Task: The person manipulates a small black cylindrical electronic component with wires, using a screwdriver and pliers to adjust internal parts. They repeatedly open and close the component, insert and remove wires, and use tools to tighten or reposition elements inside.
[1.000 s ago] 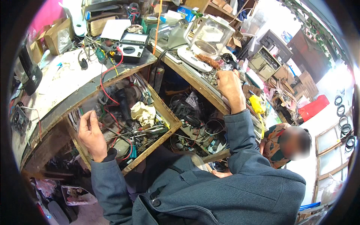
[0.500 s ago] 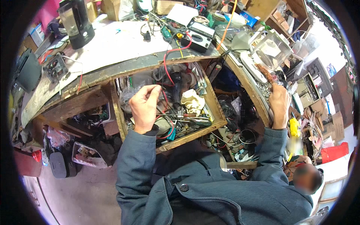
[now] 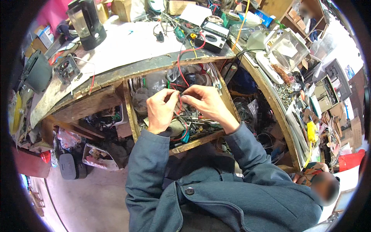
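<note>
Fingers point(image 3: 195, 90) of two hands point(image 3: 159, 111) point(image 3: 211, 103) close together, one drawer point(image 3: 197, 142), one multimeter point(image 3: 212, 38)

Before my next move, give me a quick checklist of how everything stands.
1. Left hand and right hand over the drawer: ok.
2. Hands close together: ok.
3. Secure grip: cannot tell; anything pinched is too small to make out.
4. Red lead well clear of the hands: not ok; it runs close by them.
5. Drawer uncluttered: not ok; it's crowded.
6. Meter standing on the bench: ok.
</note>
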